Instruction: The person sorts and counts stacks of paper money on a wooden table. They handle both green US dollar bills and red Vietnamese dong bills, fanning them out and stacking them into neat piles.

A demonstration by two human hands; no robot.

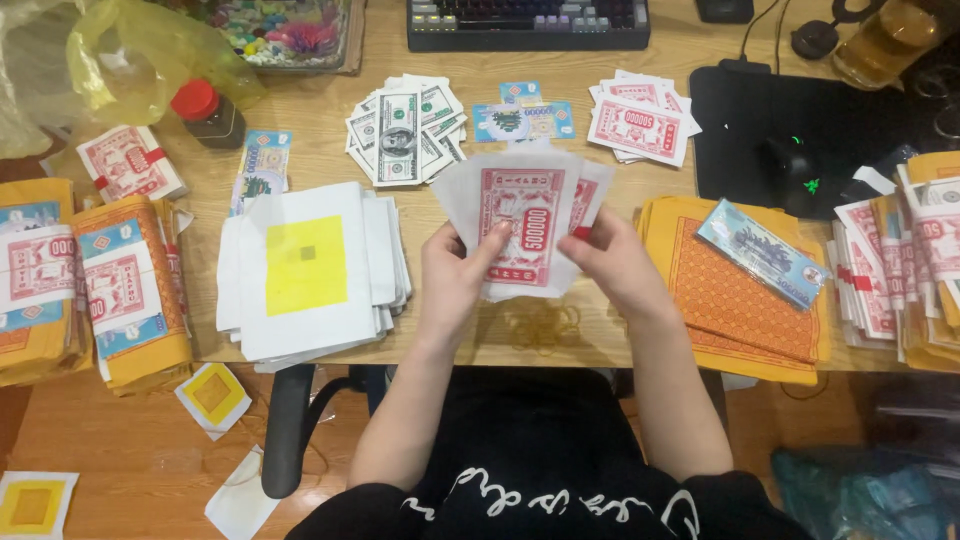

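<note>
**Both hands fan out a sheaf of thin paper sheets over the desk edge**

The left hand (452, 275) and the right hand (612, 262) hold a small fan of paper sheets (520, 220) between them, lifted just above the near edge of the wooden desk (320, 125). The front sheet is white with a red printed panel, like a play banknote. The left fingers are closed on the lower left of the fan, thumb lying across the front; the right fingers pinch the lower right edge, thumb on top. Held this way from the two bottom corners, the sheets spread apart at the top, so each one shows separately.

Directly beneath the fingers, on the desk, lies a loose heap of rubber bands (540, 325), close enough to reach. Just left of the left hand sits a stack of white sheets with a yellow square (308, 268) in the middle. Just right of the right hand lies a stack of orange patterned sheets (725, 295) with a blue printed slip (765, 252) resting on top. Beyond the fingertips, well apart from them, are a spread of green play notes (405, 130) and a pile of red-and-white notes (642, 118). Bundles bound in yellow paper (125, 290) stand far to the left.
</note>
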